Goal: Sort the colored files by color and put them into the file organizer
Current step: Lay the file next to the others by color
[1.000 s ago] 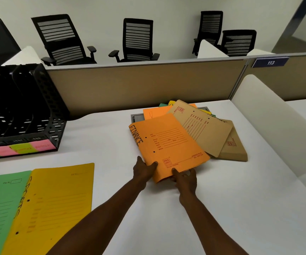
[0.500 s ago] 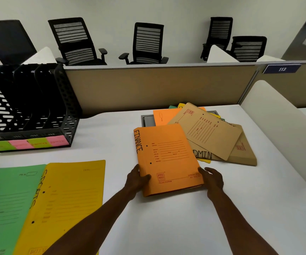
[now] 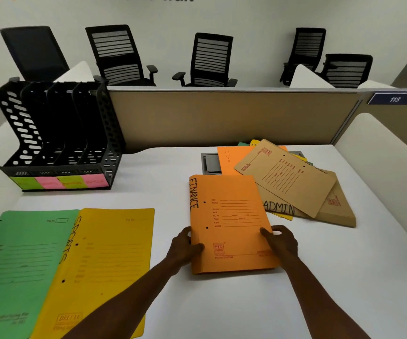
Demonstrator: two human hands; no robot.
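An orange file marked FINANCE [image 3: 231,216] is held just above the white desk, in front of me. My left hand [image 3: 184,248] grips its left edge and my right hand [image 3: 280,242] grips its right edge. Behind it lies a loose pile: a brown file [image 3: 285,174] on top, another brown one marked ADMIN [image 3: 280,209], a second orange file [image 3: 231,160], with yellow and green edges showing. A green file [image 3: 14,265] and a yellow file marked SPORTS [image 3: 104,263] lie flat at the near left. The black file organizer [image 3: 58,133] stands at the far left, its slots empty.
Green and pink labels [image 3: 60,182] run along the organizer's front. A grey hatch [image 3: 211,162] is set into the desk under the pile. A tan partition [image 3: 222,118] closes the back, a white divider [image 3: 381,179] the right side. Office chairs stand beyond.
The orange FINANCE file has been pulled off the pile toward me and squared up. My right hand shifted from its bottom edge to its right edge. The view tilted up.
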